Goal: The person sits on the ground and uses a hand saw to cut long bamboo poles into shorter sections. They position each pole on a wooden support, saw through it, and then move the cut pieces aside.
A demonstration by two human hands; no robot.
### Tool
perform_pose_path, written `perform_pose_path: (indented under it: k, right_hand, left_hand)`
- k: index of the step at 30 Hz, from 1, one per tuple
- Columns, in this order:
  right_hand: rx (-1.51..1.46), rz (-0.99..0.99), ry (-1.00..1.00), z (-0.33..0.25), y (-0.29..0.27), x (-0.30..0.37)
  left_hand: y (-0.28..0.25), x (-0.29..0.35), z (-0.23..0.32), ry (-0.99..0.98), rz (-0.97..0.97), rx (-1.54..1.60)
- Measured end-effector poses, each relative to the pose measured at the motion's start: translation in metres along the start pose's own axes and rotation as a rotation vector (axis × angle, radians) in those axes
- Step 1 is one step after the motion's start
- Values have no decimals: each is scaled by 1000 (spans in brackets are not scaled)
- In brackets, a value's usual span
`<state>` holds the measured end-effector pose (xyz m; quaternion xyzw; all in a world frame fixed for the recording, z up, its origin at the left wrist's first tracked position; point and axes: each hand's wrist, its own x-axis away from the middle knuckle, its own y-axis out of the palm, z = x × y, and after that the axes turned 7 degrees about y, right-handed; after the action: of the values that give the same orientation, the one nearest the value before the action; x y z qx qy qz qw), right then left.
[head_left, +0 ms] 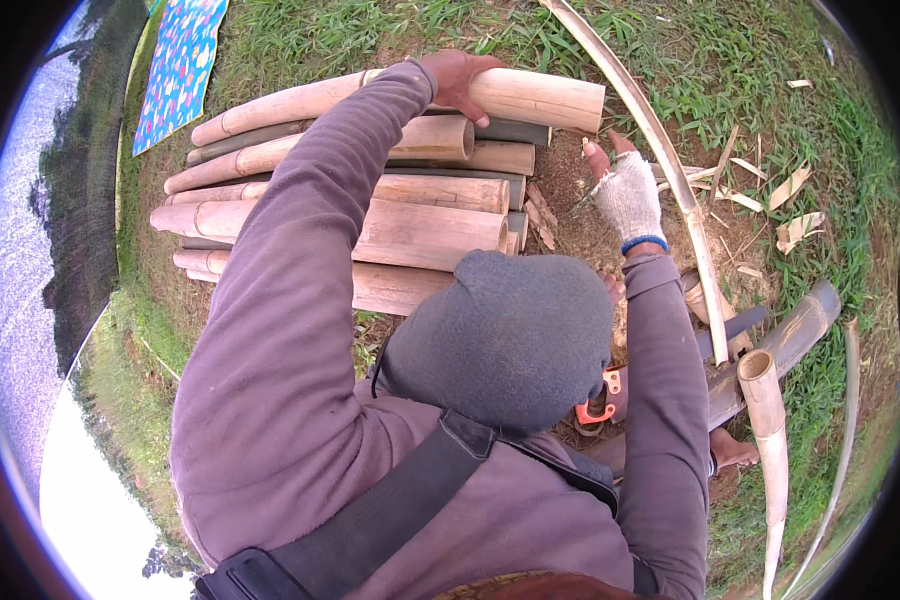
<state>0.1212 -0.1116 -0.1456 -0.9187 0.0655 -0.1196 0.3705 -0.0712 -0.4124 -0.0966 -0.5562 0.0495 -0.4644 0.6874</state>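
Observation:
My left hand [460, 84], bare, curls over the top of a cut bamboo pole [537, 97] at the far side of a stack and grips it near its right end. Just beyond that end is my right hand [628, 195], in a white knit glove with bare fingertips. Its thumb and a finger stand apart, with nothing plainly between them; its other fingers are hidden. Several more bamboo poles [440, 232] lie side by side below my left arm. A grey cap covers the near right part of the stack.
A long split bamboo strip [660, 140] arcs past my right hand. Shavings [790, 188] litter the ground at right. An orange-handled tool [598, 408] lies below the cap. Bamboo lengths [762, 400] rest at lower right near a bare foot [735, 449]. A blue patterned sheet [180, 72] lies far left.

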Motion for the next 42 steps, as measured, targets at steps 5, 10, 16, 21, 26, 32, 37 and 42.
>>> perform_pose_path:
  k: [5,10,16,21,26,32,37,42]
  right_hand:
    - [44,113,-58,66,-18,111]
    - [27,178,39,100,-40,208]
    - [-57,225,204,112,-40,303]
    - [-199,271,334,107,-14,337]
    - [-390,268,391,122,16,348]
    - [-307,293,344,95,-13,332]
    - [-187,321,325,90,-37,342]
    - [-268,322,381,108,-20,353]
  left_hand:
    - [6,-7,-46,-28,38,60]
    - [-16,-16,-55,-20,70,94]
    - [-5,-11,-138,-112,139,-32]
    - [57,1,-125,-333,105,-87]
    - [33,-14,-85,-430,6,38]
    - [30,-29,-34,-339,216,50]
    - [42,52,-62,-153,187,213]
    - [57,108,-27,-82,99,-5]
